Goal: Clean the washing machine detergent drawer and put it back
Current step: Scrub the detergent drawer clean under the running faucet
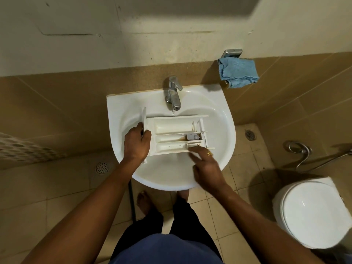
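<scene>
The white detergent drawer lies flat over the basin of the white sink, its front panel to the left and its compartments facing up. Brownish residue shows in the middle compartment near a small grey insert. My left hand grips the drawer's front panel end. My right hand hovers at the drawer's near right corner with fingers spread and blurred, wearing a gold ring, holding nothing.
A chrome tap stands at the sink's back, just above the drawer. A blue cloth hangs on the wall holder to the right. A white toilet sits at the lower right; floor drains and a spray hose lie around.
</scene>
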A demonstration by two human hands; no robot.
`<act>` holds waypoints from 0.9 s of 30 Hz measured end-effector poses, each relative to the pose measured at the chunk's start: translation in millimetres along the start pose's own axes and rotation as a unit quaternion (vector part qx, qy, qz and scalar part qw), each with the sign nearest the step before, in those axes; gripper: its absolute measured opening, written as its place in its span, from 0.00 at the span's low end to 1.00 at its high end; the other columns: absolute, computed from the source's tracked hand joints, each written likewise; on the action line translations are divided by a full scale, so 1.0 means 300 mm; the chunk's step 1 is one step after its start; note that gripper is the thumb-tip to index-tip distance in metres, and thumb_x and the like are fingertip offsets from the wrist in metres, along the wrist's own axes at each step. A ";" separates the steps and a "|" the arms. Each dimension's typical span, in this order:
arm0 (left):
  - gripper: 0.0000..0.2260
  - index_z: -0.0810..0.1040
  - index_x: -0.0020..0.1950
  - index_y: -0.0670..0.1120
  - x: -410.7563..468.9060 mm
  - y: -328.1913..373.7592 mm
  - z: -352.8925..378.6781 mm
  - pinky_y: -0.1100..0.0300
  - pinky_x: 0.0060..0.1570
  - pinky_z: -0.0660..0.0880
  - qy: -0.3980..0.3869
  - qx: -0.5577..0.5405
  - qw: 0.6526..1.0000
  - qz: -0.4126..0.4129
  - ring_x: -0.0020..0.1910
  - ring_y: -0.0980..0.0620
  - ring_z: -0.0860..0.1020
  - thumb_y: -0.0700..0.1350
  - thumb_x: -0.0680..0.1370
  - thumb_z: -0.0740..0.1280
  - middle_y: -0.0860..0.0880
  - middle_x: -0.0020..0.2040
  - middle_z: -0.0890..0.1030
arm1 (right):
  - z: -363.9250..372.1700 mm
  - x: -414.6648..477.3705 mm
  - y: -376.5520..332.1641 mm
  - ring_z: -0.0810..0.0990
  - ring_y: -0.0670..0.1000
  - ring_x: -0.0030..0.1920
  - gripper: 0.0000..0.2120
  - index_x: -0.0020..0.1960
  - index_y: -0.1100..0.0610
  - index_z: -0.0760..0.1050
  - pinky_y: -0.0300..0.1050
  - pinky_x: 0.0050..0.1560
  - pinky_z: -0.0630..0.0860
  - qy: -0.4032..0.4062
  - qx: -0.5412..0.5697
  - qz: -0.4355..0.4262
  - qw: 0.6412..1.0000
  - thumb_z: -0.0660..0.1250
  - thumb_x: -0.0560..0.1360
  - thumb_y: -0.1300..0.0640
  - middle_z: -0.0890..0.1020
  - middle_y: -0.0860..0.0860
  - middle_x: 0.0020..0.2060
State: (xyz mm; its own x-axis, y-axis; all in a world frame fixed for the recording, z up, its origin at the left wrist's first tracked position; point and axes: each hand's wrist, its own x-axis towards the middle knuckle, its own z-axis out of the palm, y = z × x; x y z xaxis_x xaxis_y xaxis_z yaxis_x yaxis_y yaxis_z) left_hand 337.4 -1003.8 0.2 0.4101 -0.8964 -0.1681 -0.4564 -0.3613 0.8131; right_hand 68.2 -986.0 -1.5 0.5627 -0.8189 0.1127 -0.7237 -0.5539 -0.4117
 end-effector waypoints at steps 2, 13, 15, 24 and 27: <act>0.20 0.79 0.52 0.40 0.001 0.000 0.012 0.52 0.41 0.75 0.002 0.005 1.000 -0.002 0.38 0.48 0.78 0.52 0.77 0.55 0.44 0.40 0.81 | -0.041 -0.012 0.085 0.79 0.61 0.65 0.23 0.60 0.64 0.83 0.59 0.61 0.81 0.004 -0.009 0.050 0.999 0.66 0.67 0.75 0.82 0.59 0.62; 0.21 0.80 0.57 0.42 0.001 -0.015 0.014 0.52 0.43 0.76 0.018 0.019 1.000 0.003 0.40 0.47 0.79 0.53 0.78 0.55 0.45 0.42 0.81 | 0.003 0.104 -0.021 0.80 0.56 0.66 0.23 0.62 0.61 0.83 0.48 0.68 0.77 -0.059 0.051 -0.089 0.993 0.66 0.69 0.71 0.82 0.55 0.65; 0.18 0.80 0.59 0.41 0.002 -0.014 0.017 0.52 0.42 0.75 0.015 0.025 1.000 0.001 0.41 0.47 0.79 0.51 0.81 0.57 0.45 0.43 0.81 | -0.051 0.079 0.068 0.81 0.54 0.66 0.24 0.61 0.60 0.84 0.50 0.68 0.77 -0.051 0.028 -0.072 0.996 0.66 0.68 0.73 0.83 0.54 0.65; 0.14 0.77 0.61 0.37 0.003 0.001 0.045 0.48 0.48 0.76 0.024 0.058 0.998 -0.022 0.48 0.40 0.80 0.47 0.83 0.63 0.40 0.47 0.80 | -0.076 0.496 0.036 0.88 0.59 0.43 0.12 0.40 0.61 0.86 0.58 0.50 0.86 0.128 0.462 0.371 0.796 0.64 0.73 0.69 0.87 0.58 0.38; 0.16 0.77 0.64 0.38 0.001 0.006 0.049 0.46 0.52 0.77 0.027 0.062 0.997 -0.032 0.51 0.40 0.80 0.48 0.83 0.63 0.40 0.50 0.80 | -0.026 0.694 0.045 0.87 0.64 0.43 0.10 0.45 0.67 0.84 0.64 0.54 0.84 0.094 0.529 0.480 0.694 0.65 0.72 0.65 0.87 0.66 0.43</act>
State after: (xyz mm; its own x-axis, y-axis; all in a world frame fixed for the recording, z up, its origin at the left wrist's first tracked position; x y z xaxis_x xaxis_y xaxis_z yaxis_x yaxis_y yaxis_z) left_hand 325.1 -1008.4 -6.4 0.4825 -0.8564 -0.1839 -0.5212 -0.4494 0.7255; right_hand 172.6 -1165.2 23.5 -0.1096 -0.7951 -0.5965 0.0251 0.5977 -0.8013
